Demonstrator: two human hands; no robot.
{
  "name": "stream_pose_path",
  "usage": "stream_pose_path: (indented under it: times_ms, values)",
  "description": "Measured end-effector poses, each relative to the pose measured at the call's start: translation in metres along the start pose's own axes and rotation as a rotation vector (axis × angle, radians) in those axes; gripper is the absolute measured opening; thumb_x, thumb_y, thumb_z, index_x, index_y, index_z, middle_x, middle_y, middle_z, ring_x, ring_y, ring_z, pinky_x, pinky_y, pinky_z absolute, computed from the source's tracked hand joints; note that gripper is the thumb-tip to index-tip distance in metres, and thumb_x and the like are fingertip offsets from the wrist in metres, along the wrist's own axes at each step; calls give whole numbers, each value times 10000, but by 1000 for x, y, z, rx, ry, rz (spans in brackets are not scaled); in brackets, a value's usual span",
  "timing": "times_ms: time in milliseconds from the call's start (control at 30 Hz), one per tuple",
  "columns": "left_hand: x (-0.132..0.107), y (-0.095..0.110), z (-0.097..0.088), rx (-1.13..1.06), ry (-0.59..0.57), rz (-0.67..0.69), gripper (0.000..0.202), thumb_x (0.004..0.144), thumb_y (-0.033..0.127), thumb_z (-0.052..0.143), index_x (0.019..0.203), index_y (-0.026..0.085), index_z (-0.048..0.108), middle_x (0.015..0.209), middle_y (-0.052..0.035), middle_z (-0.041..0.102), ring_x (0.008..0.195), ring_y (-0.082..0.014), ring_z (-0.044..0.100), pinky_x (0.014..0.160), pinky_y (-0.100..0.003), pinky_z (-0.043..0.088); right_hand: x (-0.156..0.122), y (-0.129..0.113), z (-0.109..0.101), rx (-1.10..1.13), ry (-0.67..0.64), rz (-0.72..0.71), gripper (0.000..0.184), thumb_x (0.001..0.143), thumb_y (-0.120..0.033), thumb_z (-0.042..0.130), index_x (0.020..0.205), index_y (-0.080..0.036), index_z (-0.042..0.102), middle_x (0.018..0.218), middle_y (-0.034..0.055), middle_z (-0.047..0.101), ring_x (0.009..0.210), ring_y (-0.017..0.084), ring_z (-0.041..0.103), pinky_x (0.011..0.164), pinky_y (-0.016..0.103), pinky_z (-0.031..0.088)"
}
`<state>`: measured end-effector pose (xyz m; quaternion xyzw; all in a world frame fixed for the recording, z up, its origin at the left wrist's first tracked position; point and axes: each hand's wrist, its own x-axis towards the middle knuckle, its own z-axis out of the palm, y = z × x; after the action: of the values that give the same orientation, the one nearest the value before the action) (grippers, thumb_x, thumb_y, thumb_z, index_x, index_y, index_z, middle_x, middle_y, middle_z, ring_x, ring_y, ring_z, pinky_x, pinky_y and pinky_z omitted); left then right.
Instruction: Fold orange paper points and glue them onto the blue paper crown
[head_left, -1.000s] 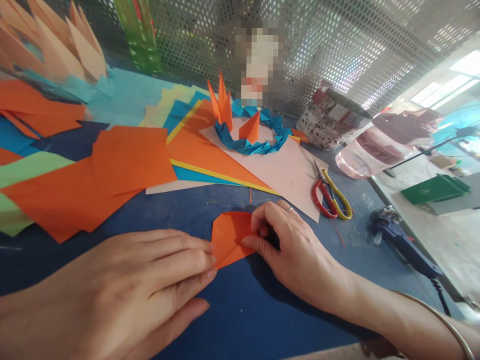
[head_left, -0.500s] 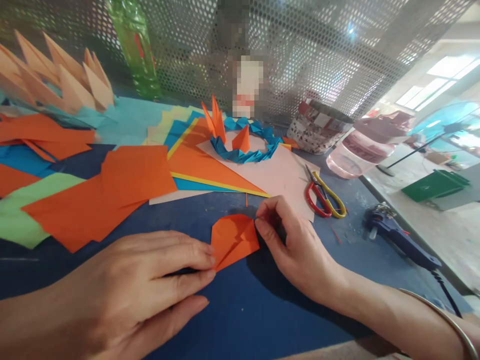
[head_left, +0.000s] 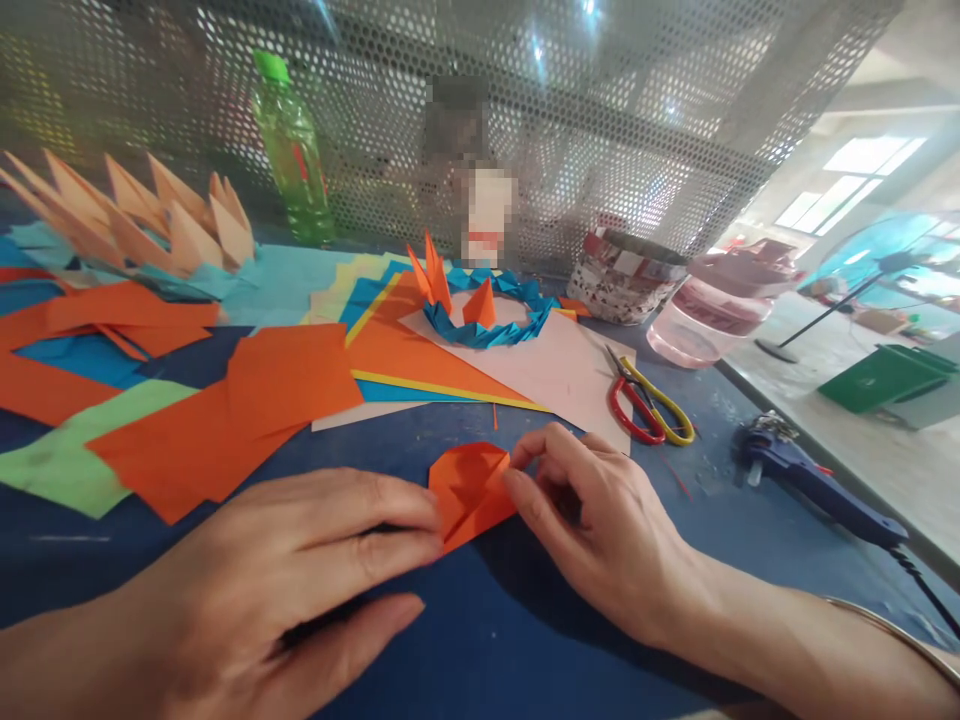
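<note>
A small piece of folded orange paper (head_left: 471,490) lies on the blue table in front of me, creases running across it. My left hand (head_left: 330,560) is stretched out at its left edge, fingertips pressing on the paper and thumb apart. At the right edge, thumb and index finger of my right hand (head_left: 585,510) pinch the paper. Beyond it stands a ring of folded blue paper (head_left: 487,335) with several orange points, one orange point (head_left: 480,305) among them. Loose orange sheets (head_left: 292,375) lie left of the ring.
Scissors (head_left: 652,405) with red and yellow handles and a glue gun (head_left: 817,480) lie to the right. A patterned pot (head_left: 626,280), a pink bottle (head_left: 712,310) and a green bottle (head_left: 292,160) stand behind. A peach paper flower (head_left: 187,235) sits far left, before a perforated screen.
My right thumb and index finger have come over the paper's right edge, which now looks partly lifted. My left hand keeps its place on the paper. The camera has tilted up slightly.
</note>
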<state>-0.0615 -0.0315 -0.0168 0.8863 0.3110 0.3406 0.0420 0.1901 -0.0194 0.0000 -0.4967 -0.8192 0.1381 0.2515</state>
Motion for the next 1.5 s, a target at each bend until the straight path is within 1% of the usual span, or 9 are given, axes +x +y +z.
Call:
stream_pose_path:
  times_ms: [200,367,567,733,867,1133,1267,1400,1500]
  values:
    - [4,-19,0,151,-75,-92,355,910,357,570,1259,292,571,1253,-1,663,1153,-216,624,988,-292,513,2,-3,2,41,-21,44,66,912,-248,556,958,-211,527,550,-93,563,478,93,493,579,263,363]
    - [4,-19,1,115,-191,-157,382,924,364,542,1296,283,510,1288,-25,636,1177,-216,608,988,-311,509,2,-1,4,85,-11,15,188,826,-128,607,964,-224,522,670,-70,631,589,107,556,641,262,411]
    - [7,-11,-3,78,-109,-127,259,930,270,517,1184,286,561,1134,7,692,1114,-199,628,986,-291,485,3,0,3,77,-55,-66,152,812,-84,613,875,-212,561,817,-23,666,753,142,582,723,294,409]
    - [9,-10,-4,-20,-158,-56,306,938,132,450,1143,299,604,1056,24,705,1029,-160,646,934,-253,494,3,0,2,119,-77,-137,79,877,-120,603,867,-198,591,841,-9,679,803,150,596,780,316,416]
    - [8,-9,-4,-28,-166,-19,313,938,134,465,1151,305,617,1039,23,708,1000,-154,649,929,-254,496,2,-1,1,189,-87,-215,80,903,-120,589,902,-200,601,848,2,688,795,143,606,781,303,444]
    - [7,-11,-3,44,-145,-47,260,929,267,536,1183,297,582,1098,1,687,1035,-184,651,956,-284,513,0,-6,-1,277,-121,-311,158,903,-66,515,970,-189,590,904,39,692,827,148,627,787,279,509]
    - [8,-14,0,108,-114,-98,386,888,367,600,1254,260,538,1257,-37,637,1169,-234,614,1019,-322,503,0,-7,-1,266,-140,-330,148,905,-74,513,975,-181,588,903,49,685,821,152,631,788,287,519]
    - [11,-11,1,69,-178,-59,394,928,323,555,1309,237,506,1295,-37,647,1171,-199,631,1024,-283,507,0,-6,-1,279,-129,-355,168,894,-59,514,1001,-170,582,919,50,688,835,145,640,799,278,525]
    - [15,-8,-1,53,-156,42,333,952,215,502,1282,243,542,1282,-22,672,1174,-176,635,1038,-293,505,-1,-6,0,282,-114,-349,215,883,-40,510,1030,-182,577,943,43,694,859,145,648,811,277,531]
